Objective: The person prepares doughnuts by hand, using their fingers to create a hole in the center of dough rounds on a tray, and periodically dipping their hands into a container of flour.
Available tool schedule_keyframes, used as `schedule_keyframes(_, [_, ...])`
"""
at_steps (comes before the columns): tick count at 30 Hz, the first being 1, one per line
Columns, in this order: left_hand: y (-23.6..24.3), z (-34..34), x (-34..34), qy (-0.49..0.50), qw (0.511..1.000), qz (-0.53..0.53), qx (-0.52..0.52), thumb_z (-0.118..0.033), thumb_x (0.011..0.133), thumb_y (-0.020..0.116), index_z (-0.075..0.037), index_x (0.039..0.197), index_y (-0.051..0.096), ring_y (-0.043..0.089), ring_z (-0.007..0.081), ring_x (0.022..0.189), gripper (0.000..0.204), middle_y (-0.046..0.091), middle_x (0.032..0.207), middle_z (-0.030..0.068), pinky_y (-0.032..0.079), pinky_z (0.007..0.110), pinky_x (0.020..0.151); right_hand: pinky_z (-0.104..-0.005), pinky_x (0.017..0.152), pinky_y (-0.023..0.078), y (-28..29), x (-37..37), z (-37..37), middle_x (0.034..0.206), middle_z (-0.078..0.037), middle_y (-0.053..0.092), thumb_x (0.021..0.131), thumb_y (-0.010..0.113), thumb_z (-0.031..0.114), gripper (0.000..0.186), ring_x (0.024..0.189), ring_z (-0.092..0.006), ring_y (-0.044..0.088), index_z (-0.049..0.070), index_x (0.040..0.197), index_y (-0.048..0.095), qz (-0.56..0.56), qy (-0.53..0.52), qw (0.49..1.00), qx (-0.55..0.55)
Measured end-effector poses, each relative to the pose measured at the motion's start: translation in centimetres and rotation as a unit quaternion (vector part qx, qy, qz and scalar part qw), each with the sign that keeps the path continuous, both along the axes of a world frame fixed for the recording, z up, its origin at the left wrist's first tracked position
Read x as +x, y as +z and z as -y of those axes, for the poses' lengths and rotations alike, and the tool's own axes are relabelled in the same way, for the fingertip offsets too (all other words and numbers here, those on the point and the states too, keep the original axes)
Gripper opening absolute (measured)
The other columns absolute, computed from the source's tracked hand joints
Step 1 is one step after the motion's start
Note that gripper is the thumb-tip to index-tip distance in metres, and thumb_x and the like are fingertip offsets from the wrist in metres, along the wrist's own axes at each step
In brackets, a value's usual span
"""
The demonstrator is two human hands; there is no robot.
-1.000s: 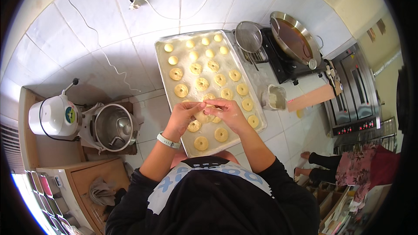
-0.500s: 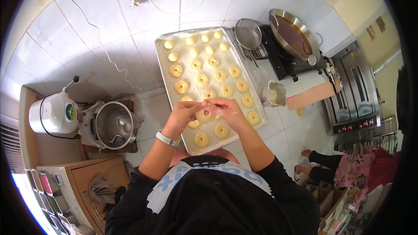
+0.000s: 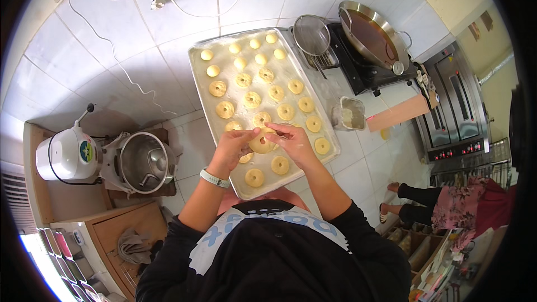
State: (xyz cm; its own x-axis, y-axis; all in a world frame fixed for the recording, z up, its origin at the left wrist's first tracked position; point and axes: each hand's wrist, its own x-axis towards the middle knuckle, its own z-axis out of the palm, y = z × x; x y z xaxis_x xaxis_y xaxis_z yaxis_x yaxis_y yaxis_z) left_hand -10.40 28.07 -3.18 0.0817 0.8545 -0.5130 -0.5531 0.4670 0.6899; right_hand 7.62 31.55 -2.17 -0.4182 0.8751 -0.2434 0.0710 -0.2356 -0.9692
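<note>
Between my fingers hangs a ring of pale dough (image 3: 261,144) with a small hole in its middle. My left hand (image 3: 236,146) pinches its left edge, and my right hand (image 3: 293,141) grips its upper right. Below lies a large metal baking tray (image 3: 313,166), dusted whitish. Rows of dough rings (image 3: 254,177) fill its near and middle parts, while small round dough balls (image 3: 213,71) sit at the far end. My hands hide some of the rings. A pale band circles my left wrist.
Right of the tray stands a tub of flour-like powder (image 3: 349,114). Beyond it, a wide pan of brown oil (image 3: 369,36) rests on a black stove (image 3: 358,78), beside a mesh strainer (image 3: 311,36). A mixer (image 3: 72,154) with a steel bowl (image 3: 146,162) is at left. Another person (image 3: 428,204) stands at right.
The view has shifted slightly, moving the tray up and left in the picture. My fingers still hold the dough ring, its hole now more plainly visible.
</note>
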Motion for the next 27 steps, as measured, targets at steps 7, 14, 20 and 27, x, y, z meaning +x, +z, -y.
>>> schedule_keyframes(7, [0.2, -1.2, 0.2, -0.040, 0.999, -0.036, -0.002, -0.023, 0.082, 0.069, 0.007, 0.091, 0.065, 0.060, 0.0119, 0.066, 0.032, 0.066, 0.080, 0.0090, 0.046, 0.021, 0.059, -0.0218, 0.076, 0.047, -0.2, 0.4, -1.4, 0.102, -0.007, 0.063, 0.081, 0.067, 0.008, 0.034, 0.086, -0.0108, 0.062, -0.001, 0.114, 0.060, 0.010, 0.040, 0.999, 0.018])
schedule_keyframes(14, [-0.8, -3.0, 1.1, -0.045, 0.997, -0.058, 0.004, -0.025, 0.084, 0.067, 0.006, 0.096, 0.064, 0.060, 0.0106, 0.067, 0.033, 0.065, 0.082, 0.0060, 0.047, 0.021, 0.062, -0.0222, 0.076, 0.048, -0.9, 0.7, -4.6, 0.097, -0.006, 0.065, 0.081, 0.068, 0.012, 0.039, 0.085, -0.0111, 0.063, 0.000, 0.116, 0.058, -0.078, 0.079, 0.978, -0.175])
schedule_keyframes(20, [-1.9, -4.4, 1.3, 0.134, 0.959, -0.234, 0.085, -0.025, 0.087, 0.063, 0.007, 0.108, 0.061, 0.058, 0.0137, 0.096, 0.038, 0.064, 0.102, 0.0101, 0.046, 0.026, 0.083, -0.0245, 0.074, 0.050, -5.3, 2.1, -11.1, 0.095, -0.005, 0.065, 0.078, 0.067, 0.007, 0.030, 0.085, -0.0123, 0.063, 0.001, 0.107, 0.061, -0.037, 0.023, 0.977, -0.211])
schedule_keyframes(27, [-5.9, -1.2, -2.1, 0.266, 0.953, -0.146, -0.011, -0.022, 0.088, 0.061, 0.005, 0.111, 0.058, 0.057, 0.0183, 0.101, 0.036, 0.062, 0.107, 0.0097, 0.043, 0.032, 0.092, -0.0260, 0.066, 0.048, -11.0, 5.8, -26.0, 0.087, -0.005, 0.066, 0.074, 0.063, 0.005, 0.021, 0.077, -0.0138, 0.063, 0.000, 0.095, 0.065, 0.097, -0.060, 0.992, -0.051])
